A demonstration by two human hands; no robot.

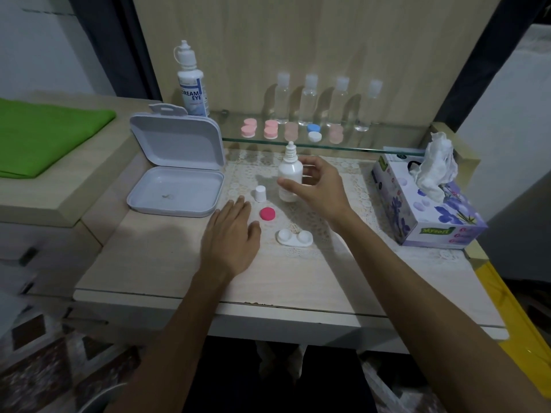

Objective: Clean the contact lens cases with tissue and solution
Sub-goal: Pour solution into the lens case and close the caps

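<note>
2 bare hands over a pale wooden table [155,272], listed near to far

1. Left hand [231,236]: flat, palm down, fingers straight and together, resting on the table; holds nothing. Its fingertips lie just short of a small white cap [260,193].

2. White contact lens case [294,238]: 2 round wells, both uncovered, lying on a lace mat [343,239] just right of the left hand's thumb.

3. Pink lid [267,214]: round, lying flat between the left hand and the lens case, apart from both.

4. Small white cap: upright on the table, just left of the small bottle.

5. Small white solution bottle [289,171]: upright, nozzle uncapped. Right hand [317,186]: fingers spread and loosely curved around the bottle; thumb in front of its lower body, other fingers behind. Whether they press on it cannot be told.

6. White hinged box [176,174]: open at left, lid standing up.

7. Tissue box [429,210]: purple floral print, at right, 1 white tissue [436,166] pulled up from its slot.

8. Glass shelf [372,148]: carries several pink lens cases [249,131], 1 blue and white lens case [314,132], and 4 clear bottles [308,99] in a row behind them.

9. Large solution bottle [190,81]: white, upright, far left behind the hinged box.

10. Green cloth [44,135]: folded, on the raised surface at far left
</note>
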